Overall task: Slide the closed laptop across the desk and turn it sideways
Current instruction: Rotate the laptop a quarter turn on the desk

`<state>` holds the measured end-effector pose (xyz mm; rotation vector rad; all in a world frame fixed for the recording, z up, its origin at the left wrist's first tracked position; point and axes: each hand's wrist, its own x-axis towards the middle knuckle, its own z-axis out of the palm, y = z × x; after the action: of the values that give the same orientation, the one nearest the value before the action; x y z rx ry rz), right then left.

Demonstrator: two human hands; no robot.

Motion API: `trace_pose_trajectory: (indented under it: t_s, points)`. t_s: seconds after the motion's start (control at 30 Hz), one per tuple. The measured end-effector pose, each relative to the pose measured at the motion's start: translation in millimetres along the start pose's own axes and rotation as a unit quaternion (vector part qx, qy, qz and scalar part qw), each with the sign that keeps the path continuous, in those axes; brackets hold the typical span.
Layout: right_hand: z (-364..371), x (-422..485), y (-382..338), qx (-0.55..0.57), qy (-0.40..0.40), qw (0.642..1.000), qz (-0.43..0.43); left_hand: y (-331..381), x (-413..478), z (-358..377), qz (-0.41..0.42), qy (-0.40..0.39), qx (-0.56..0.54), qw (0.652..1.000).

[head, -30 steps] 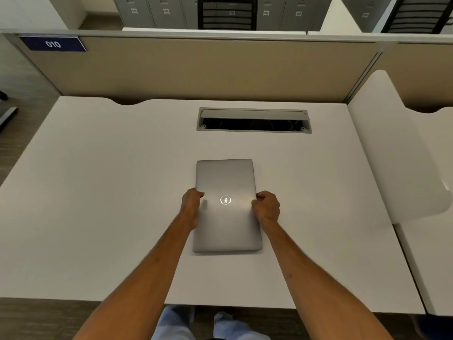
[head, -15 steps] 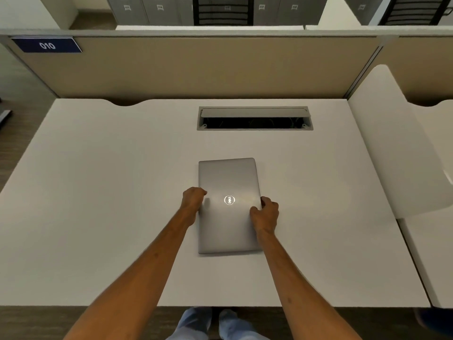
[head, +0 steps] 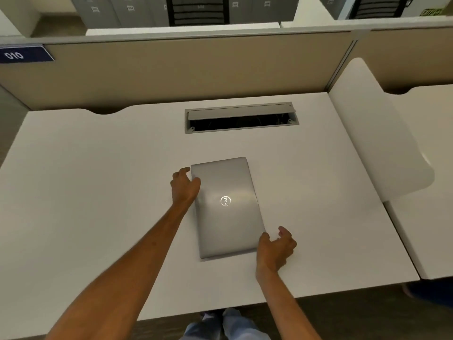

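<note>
The closed silver laptop (head: pixel 228 217) lies flat in the middle of the white desk (head: pixel 98 192), its long side pointing away from me and its far end tipped slightly left. A round logo shines on the lid. My left hand (head: pixel 183 187) holds the laptop's left edge near the far corner, thumb on the lid. My right hand (head: pixel 275 249) sits at the near right corner with the thumb against the edge and the fingers spread on the desk beside it.
An open cable slot (head: pixel 241 117) is cut into the desk just beyond the laptop. A beige partition (head: pixel 196 69) closes the back, with a blue "010" label (head: pixel 22 55). A white curved divider (head: pixel 375 133) bounds the right side, before a neighbouring desk (head: pixel 429 168).
The laptop has turned a little, its far end swinging left. My left hand moved up its left edge toward the far corner, and my right hand slid down to the near right corner and opened.
</note>
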<state>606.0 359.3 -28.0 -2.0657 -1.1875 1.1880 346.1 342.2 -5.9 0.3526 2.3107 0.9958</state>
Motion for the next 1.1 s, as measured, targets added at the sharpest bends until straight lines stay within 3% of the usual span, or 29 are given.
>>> trace_pose_trajectory:
  t_s: [0.1, 0.23, 0.37, 0.57, 0.8, 0.9, 1.0, 1.1]
  points:
    - [-2.1, -19.4, 18.4, 0.059, -0.004, 0.989, 0.132, 20.6, 13.5, -0.9, 0.094, -0.031, 0.059, 0.993]
    - [2.8, -50.6, 26.5, 0.129, -0.143, 0.938, 0.287, 35.1, 26.7, 2.1, 0.175, -0.088, 0.143, 0.970]
    - [22.2, -61.5, 17.2, 0.191, -0.162, 0.919, 0.303, 42.0, 39.4, 10.2, 0.209, -0.139, 0.229, 0.940]
    - [43.6, -54.6, 1.8, 0.247, -0.067, 0.905, 0.341, 47.2, 51.0, 25.9, 0.216, -0.191, 0.308, 0.907]
    - [56.0, -51.6, -5.5, 0.242, 0.004, 0.893, 0.378, 57.1, 57.5, 39.4, 0.199, -0.217, 0.334, 0.895]
    - [59.9, -49.9, -5.2, 0.217, 0.010, 0.900, 0.378, 59.6, 59.7, 44.0, 0.194, -0.212, 0.356, 0.889]
    - [61.9, -48.2, 0.9, 0.180, -0.037, 0.921, 0.345, 64.4, 63.8, 46.6, 0.186, -0.202, 0.370, 0.887]
    - [60.2, -45.5, 1.1, 0.187, 0.003, 0.923, 0.337, 73.0, 69.7, 46.0, 0.161, -0.222, 0.378, 0.884]
